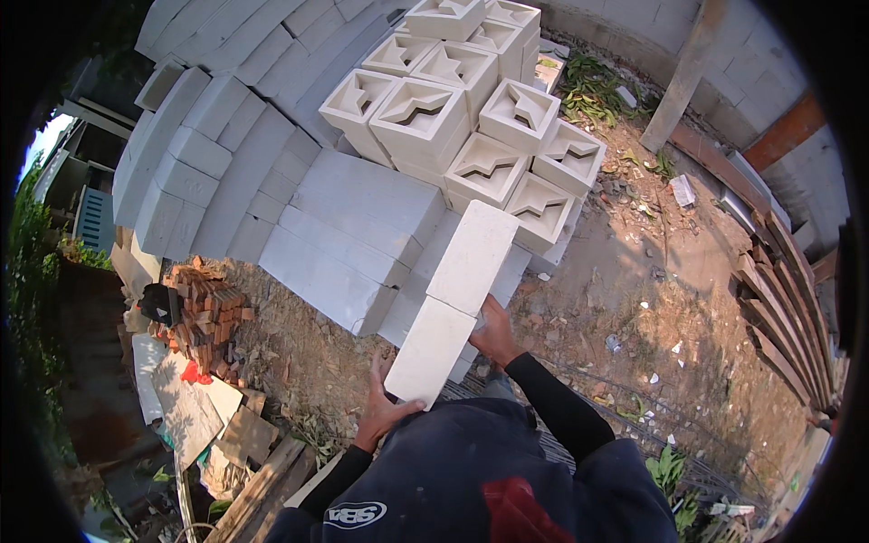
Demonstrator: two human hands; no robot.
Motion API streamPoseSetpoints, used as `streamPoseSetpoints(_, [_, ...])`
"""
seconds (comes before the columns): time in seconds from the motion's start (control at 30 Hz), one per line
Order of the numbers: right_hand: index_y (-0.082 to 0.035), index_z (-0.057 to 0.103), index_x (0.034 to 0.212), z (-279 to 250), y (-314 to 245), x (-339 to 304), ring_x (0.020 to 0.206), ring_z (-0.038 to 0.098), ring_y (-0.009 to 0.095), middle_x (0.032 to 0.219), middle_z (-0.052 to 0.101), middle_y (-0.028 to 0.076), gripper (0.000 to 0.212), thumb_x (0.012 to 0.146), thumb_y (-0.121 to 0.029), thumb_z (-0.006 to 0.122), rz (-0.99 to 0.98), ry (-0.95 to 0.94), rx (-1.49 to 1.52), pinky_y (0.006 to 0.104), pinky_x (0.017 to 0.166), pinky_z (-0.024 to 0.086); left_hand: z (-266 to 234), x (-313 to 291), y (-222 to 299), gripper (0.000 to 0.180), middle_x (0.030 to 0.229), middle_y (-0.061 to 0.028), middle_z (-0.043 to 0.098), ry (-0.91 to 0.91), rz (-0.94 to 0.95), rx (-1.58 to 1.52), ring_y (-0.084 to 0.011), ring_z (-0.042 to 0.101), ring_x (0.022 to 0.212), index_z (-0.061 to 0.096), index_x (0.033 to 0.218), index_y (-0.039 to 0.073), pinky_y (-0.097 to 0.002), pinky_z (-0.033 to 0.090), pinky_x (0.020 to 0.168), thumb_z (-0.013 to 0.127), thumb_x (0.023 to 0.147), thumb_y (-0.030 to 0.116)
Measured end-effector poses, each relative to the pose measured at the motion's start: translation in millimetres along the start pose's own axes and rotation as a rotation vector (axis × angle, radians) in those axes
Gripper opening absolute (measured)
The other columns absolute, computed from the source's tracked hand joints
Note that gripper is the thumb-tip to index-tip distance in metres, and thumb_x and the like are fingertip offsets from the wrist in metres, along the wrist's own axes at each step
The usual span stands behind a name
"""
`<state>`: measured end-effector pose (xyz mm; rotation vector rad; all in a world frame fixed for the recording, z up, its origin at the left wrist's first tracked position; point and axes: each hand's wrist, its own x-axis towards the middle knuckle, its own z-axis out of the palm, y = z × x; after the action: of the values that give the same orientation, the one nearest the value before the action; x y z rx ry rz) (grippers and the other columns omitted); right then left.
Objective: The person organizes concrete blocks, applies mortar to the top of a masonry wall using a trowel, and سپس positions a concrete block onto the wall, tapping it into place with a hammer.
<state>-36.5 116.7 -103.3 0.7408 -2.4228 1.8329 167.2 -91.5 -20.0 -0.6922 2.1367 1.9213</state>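
Two cream rectangular blocks lie end to end in front of my body, a nearer block (430, 353) and a farther block (473, 256), with a thin seam between them. My left hand (387, 409) grips the nearer block at its near left corner, thumb over the end edge and fingers along the side. At the right side, close to the seam, my right hand (495, 335) is closed against the nearer block; its fingertips are partly hidden beneath. The farther block's far end reaches a pile of cream vent blocks (421, 122) with zigzag openings.
Large grey-white blocks (339, 262) are stacked ahead and to the left. A red brick pile (206, 308) and wooden boards (258, 489) stand left. Rightward lie littered dirt ground (652, 308), long curved-looking planks (778, 299) and a leaning wooden post (683, 81). Thin rods (552, 443) lie near my feet.
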Motion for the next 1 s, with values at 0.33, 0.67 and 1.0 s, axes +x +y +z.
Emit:
streamPoseSetpoints(0.33, [0.000,0.070,0.115,-5.3,0.7,5.7,0.099,0.072,0.039,0.107,0.071,0.018,0.046,0.073,-0.011,0.087,-0.032,0.007,0.000,0.0420,0.084,0.058,32.3,-8.5,6.2,0.108,0.142,-0.0203,0.054,-0.012,-0.064,0.001,-0.0327,0.052,0.132,0.037,0.151,-0.004,-0.0411,0.040,0.113,0.095,0.069,0.035])
streamPoseSetpoints(0.67, [0.001,0.070,0.116,-1.1,5.8,2.5,0.103,0.072,0.038,0.111,0.072,0.019,0.046,0.074,-0.010,0.087,-0.019,0.001,-0.023,0.0415,0.088,0.057,39.8,-15.0,1.6,0.110,0.148,-0.0190,0.047,0.074,0.061,0.055,-0.0307,0.046,0.138,0.035,0.151,-0.003,-0.0412,0.037,0.116,0.097,0.066,0.028])
streamPoseSetpoints(1.0, [0.003,0.071,0.112,5.6,-6.4,17.1,0.100,0.072,0.039,0.107,0.072,0.020,0.040,0.075,-0.007,0.083,-0.059,-0.023,0.000,0.0412,0.085,0.057,44.4,8.7,-76.2,0.107,0.139,-0.0151,0.052,0.215,0.117,-0.177,-0.0267,0.055,0.129,0.032,0.148,-0.002,-0.0408,0.047,0.108,0.098,0.066,0.020])
